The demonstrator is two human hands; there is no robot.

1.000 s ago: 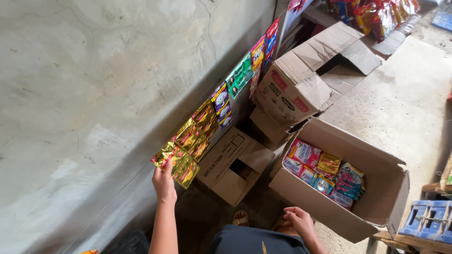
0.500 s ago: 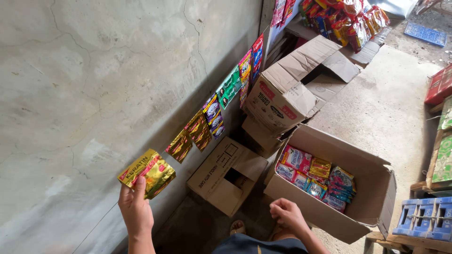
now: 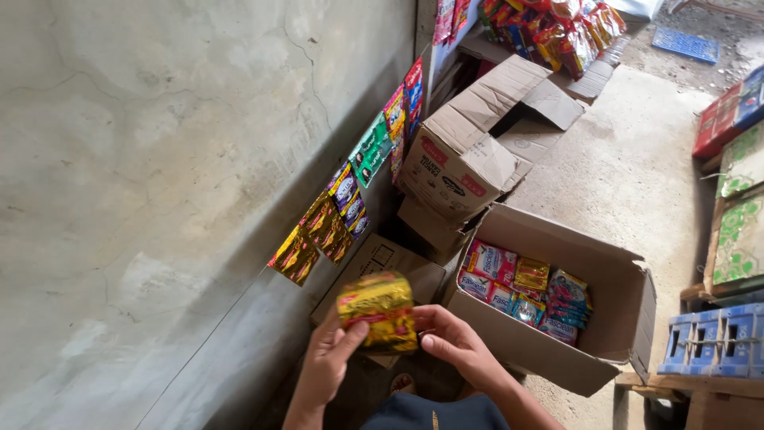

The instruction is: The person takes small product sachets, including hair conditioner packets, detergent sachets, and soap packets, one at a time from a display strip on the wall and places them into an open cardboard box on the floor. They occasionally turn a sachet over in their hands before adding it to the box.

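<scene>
**Back corner of a small shop, stock in open cartons**

A small retail shop or its stockroom, seen from above. Strips of bright sachets (image 3: 350,199) hang in a line along the bare concrete wall (image 3: 159,159) at centre frame. Open cardboard cartons (image 3: 557,318) stand on the cement floor (image 3: 629,175), one at lower right packed with small colourful packets (image 3: 525,287) (foil and plastic alike). More bagged goods (image 3: 557,28) pile up at the top edge, and blue crates (image 3: 716,342) sit at far right.

We see sachet strips (image 3: 350,199) hanging along the grey wall (image 3: 159,159), an open box (image 3: 557,310) of packets (image 3: 525,291) on the floor (image 3: 629,167), more cartons (image 3: 469,151) behind, and blue crates (image 3: 712,338) at right.
</scene>
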